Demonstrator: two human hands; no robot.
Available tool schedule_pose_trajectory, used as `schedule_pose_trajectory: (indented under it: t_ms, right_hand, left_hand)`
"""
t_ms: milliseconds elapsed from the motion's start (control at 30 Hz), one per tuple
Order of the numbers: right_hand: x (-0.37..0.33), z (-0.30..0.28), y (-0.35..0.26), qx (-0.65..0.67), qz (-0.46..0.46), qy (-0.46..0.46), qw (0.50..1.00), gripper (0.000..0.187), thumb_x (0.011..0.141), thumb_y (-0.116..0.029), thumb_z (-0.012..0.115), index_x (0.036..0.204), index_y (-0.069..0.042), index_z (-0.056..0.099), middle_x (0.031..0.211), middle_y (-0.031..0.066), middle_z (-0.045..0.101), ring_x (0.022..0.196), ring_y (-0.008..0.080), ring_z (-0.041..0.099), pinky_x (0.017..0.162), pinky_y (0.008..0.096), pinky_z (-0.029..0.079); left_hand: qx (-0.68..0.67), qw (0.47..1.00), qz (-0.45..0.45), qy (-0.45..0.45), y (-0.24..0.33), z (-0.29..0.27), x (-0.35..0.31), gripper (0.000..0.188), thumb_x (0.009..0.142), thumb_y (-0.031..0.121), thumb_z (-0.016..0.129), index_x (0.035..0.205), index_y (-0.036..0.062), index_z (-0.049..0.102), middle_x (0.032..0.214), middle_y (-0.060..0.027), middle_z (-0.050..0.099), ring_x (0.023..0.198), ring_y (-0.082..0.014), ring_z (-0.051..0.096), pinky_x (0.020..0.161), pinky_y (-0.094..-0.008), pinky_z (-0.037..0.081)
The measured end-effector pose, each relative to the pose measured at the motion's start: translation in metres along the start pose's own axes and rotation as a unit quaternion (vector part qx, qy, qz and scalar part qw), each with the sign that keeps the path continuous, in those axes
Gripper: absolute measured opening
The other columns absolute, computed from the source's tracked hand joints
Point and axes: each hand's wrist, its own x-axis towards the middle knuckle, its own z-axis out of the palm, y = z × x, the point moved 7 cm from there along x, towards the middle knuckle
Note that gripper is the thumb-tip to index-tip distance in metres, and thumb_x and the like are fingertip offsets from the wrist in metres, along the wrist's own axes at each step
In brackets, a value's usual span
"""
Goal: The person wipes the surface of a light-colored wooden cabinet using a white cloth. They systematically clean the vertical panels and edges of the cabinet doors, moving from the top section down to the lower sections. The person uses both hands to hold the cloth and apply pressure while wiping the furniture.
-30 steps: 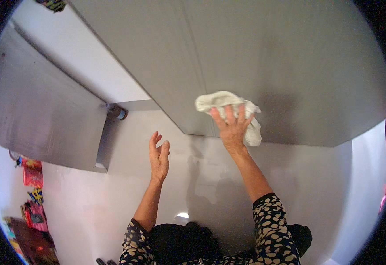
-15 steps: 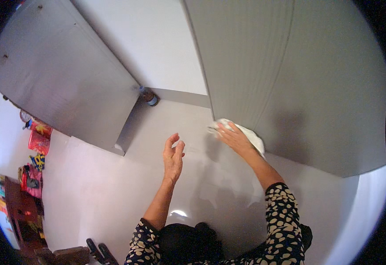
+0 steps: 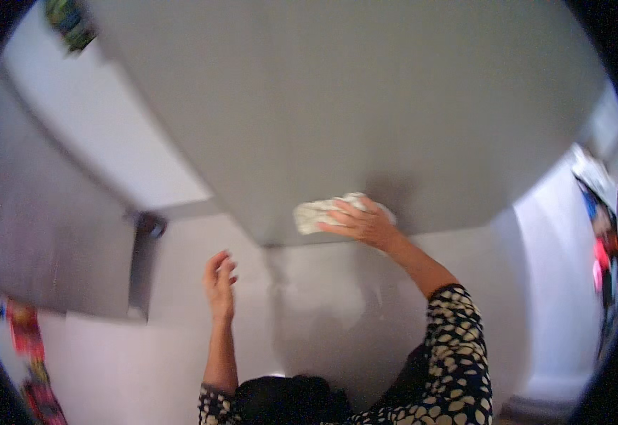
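Note:
A white cloth (image 3: 317, 215) lies against the lower part of a large grey panel (image 3: 337, 106), which looks like the side of a cabinet or fridge. My right hand (image 3: 364, 221) presses the cloth to this surface, its fingers laid over it near the bottom edge. To the left, my left hand (image 3: 220, 276) hangs in the air above the floor. Its fingers are loosely bent and apart, with nothing in them. The picture is slightly blurred.
Another grey panel (image 3: 47, 212) stands at the left, with a dark bottle (image 3: 155, 225), blurred, by its lower corner. The pale shiny floor (image 3: 160, 361) stretches below. Red items (image 3: 26, 329) sit at the far left, and a pile of colourful things (image 3: 599, 227) at the far right.
My view has turned right, so the large panel now fills the upper middle. The right hand and cloth have moved from the panel's left corner to farther along its lower face.

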Motion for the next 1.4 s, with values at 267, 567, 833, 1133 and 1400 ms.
schedule_pose_trajectory:
  t_ms: [267,567,833,1133,1400]
  right_hand:
    - [-0.031,-0.148,0.116,-0.113,0.127,0.068,0.983,0.057,0.078,-0.030,0.063,0.125,-0.049,0.036,0.124,-0.0077,0.040,0.121,0.0157,0.034,0.100,0.0435,0.028]
    - [-0.126,-0.152,0.241,-0.091,0.369,0.109,0.918,0.073,0.073,-0.007,0.065,0.134,-0.031,0.031,0.132,0.0071,0.033,0.124,0.0307,0.032,0.098,0.0463,0.033]
    - [-0.216,-0.143,0.299,0.027,0.599,0.174,0.781,0.074,0.074,-0.003,0.061,0.138,-0.006,0.024,0.141,0.0191,0.022,0.126,0.0383,0.027,0.105,0.0490,0.023]
    - [-0.392,-0.087,0.309,0.123,0.777,0.239,0.570,0.072,0.075,-0.004,0.057,0.137,0.004,0.020,0.135,0.0253,0.031,0.126,0.0385,0.030,0.105,0.0435,0.023]
    - [-0.336,-0.192,0.431,0.146,0.679,0.303,0.652,0.065,0.076,-0.006,0.057,0.136,-0.003,0.031,0.117,0.0205,0.045,0.108,0.0333,0.043,0.096,0.0440,0.034]
  left_hand:
    - [-0.002,0.991,0.018,-0.130,0.047,0.079,-0.063,0.031,0.089,0.028,0.054,0.112,0.0066,0.055,0.108,-0.0036,0.059,0.091,-0.0143,0.057,0.072,-0.0283,0.045]
    - [0.059,0.961,0.142,-0.232,0.101,0.178,-0.061,0.025,0.090,0.025,0.054,0.106,0.0058,0.059,0.103,-0.0045,0.061,0.089,-0.0130,0.057,0.071,-0.0271,0.044]
    - [0.106,0.911,0.308,-0.253,0.173,0.270,-0.098,0.018,0.090,0.019,0.056,0.096,0.0033,0.063,0.095,-0.0073,0.060,0.084,-0.0136,0.053,0.072,-0.0277,0.044]
    - [0.180,0.736,0.621,-0.202,0.288,0.420,-0.183,0.013,0.080,0.006,0.062,0.092,0.0066,0.065,0.114,-0.0101,0.054,0.110,-0.0285,0.048,0.088,-0.0380,0.042]
    - [0.257,0.620,0.739,-0.060,0.360,0.528,-0.206,0.046,0.082,0.015,0.061,0.126,0.0123,0.049,0.141,-0.0132,0.030,0.132,-0.0365,0.023,0.105,-0.0482,0.021]
